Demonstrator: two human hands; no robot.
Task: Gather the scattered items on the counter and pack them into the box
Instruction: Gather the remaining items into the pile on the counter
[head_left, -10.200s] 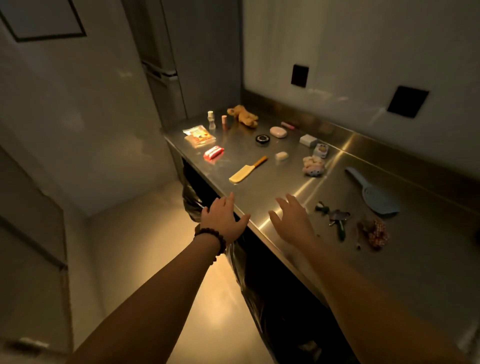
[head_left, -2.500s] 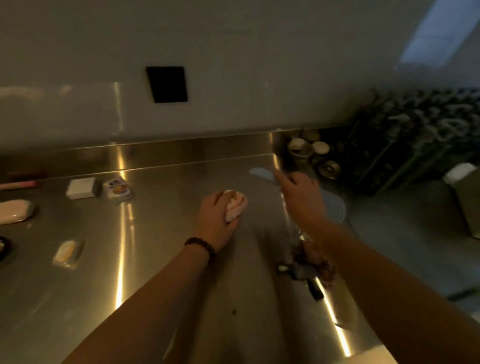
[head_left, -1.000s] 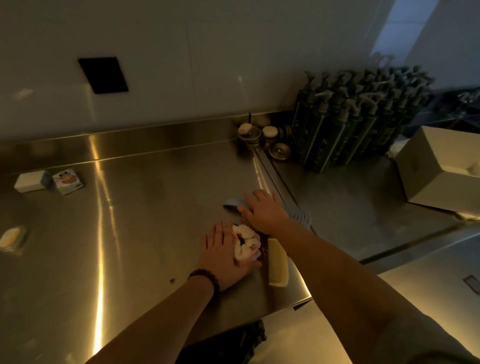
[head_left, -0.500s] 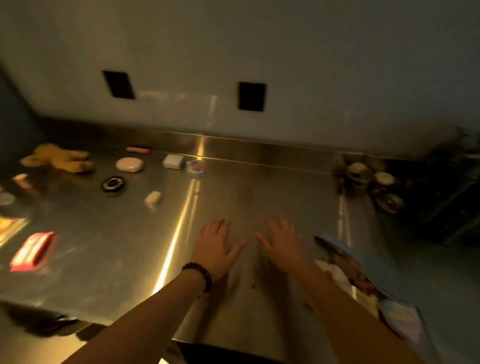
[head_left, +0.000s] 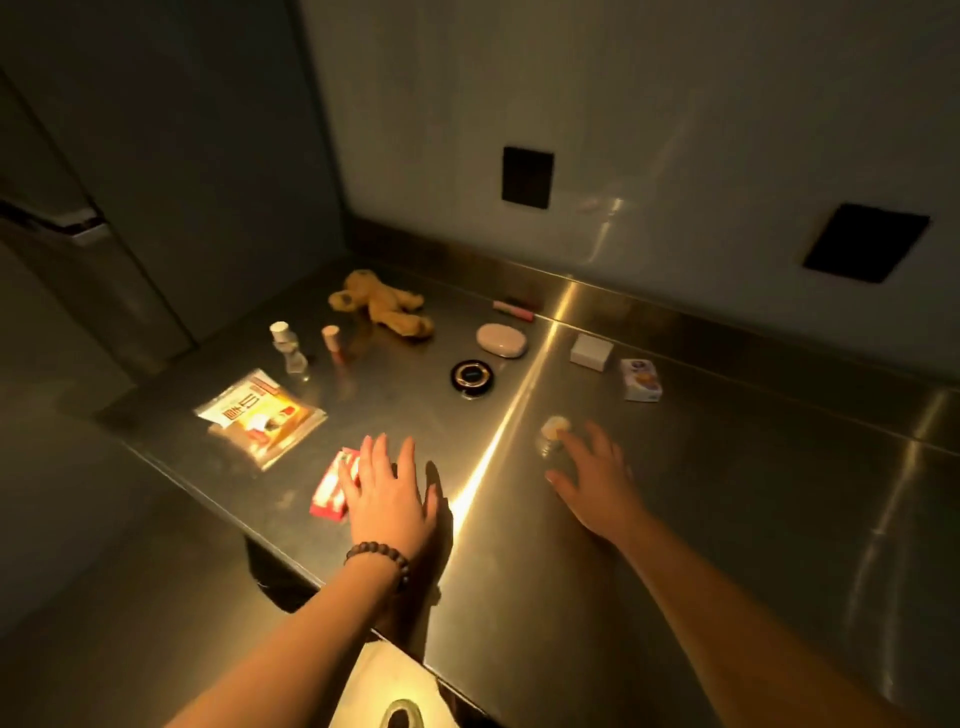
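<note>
Reaching out low over the steel counter (head_left: 727, 545), the left hand (head_left: 389, 499), beaded bracelet (head_left: 379, 558) at its wrist, spreads straight fingers over the red packet (head_left: 332, 486) at lower centre. The right hand (head_left: 597, 478), fingers wide, holds nothing; its fingertips are just beside a small pale wrapped piece (head_left: 555, 427). Farther up lie a yellow snack bag (head_left: 262, 418), black round compact (head_left: 471, 375), oval soap (head_left: 502, 340) and plush toy (head_left: 384, 306). The box is out of view.

Red packet (head_left: 333, 484), yellow plush toy (head_left: 383, 306), steel-grey counter (head_left: 727, 519).
</note>
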